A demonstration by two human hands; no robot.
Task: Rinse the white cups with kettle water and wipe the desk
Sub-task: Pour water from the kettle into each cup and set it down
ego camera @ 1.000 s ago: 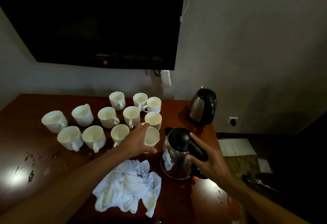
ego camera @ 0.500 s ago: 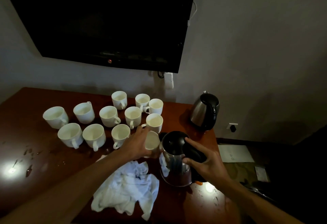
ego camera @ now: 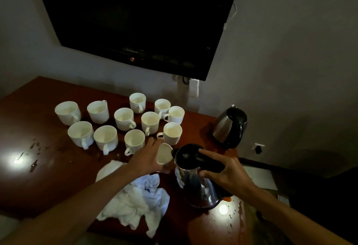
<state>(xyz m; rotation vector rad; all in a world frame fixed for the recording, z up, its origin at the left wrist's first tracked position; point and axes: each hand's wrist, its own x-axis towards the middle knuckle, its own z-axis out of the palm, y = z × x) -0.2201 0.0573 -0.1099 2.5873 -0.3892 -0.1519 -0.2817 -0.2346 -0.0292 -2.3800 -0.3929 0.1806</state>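
The left hand [ego camera: 149, 157] grips the tilted cup [ego camera: 164, 153], mouth facing right, touching the spout of the kettle [ego camera: 195, 177]; the right hand [ego camera: 222, 173] clamps its handle.

The reddish-brown bench [ego camera: 48, 177] carries eleven white cups [ego camera: 124, 120] clustered toward the wall, a crumpled white cloth [ego camera: 135, 204] near the front edge, a steel kettle [ego camera: 228, 126] at the right rear, and scattered water droplets [ego camera: 34, 148].

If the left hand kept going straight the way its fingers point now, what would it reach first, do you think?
The left hand, holding a tilted cup, points up and right toward the wall. The nearest standing cup probably lies first in that line, though depth is hard to judge.
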